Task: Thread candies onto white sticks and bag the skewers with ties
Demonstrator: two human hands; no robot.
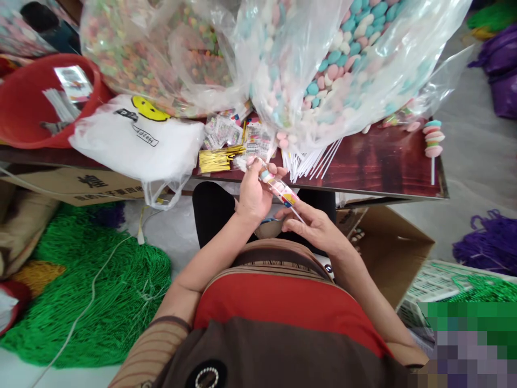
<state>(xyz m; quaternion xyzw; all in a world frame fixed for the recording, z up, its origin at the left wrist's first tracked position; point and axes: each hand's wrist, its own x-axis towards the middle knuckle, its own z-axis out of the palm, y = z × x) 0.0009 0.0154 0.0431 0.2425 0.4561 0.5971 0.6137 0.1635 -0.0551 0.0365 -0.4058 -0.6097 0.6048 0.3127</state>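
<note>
Over my lap, just off the table's front edge, I hold a wrapped candy skewer (278, 187) in a clear printed bag, tilted with its white stick pointing down to the right. My left hand (256, 191) is closed around the upper end. The fingers of my right hand (309, 221) pinch the lower end near the stick. Close by on the table lie white sticks (313, 161), a bundle of gold twist ties (214, 160) and printed clear bags (258, 137). An unwrapped candy skewer (433, 141) rests at the table's right end.
Large clear bags of pastel candies (335, 64) and small orange-green candies (161, 59) fill the table's back. A red basin (91, 70) and white plastic bag (133, 140) stand left. An open cardboard box (396, 248) is below right; green netting (100, 302) covers the floor left.
</note>
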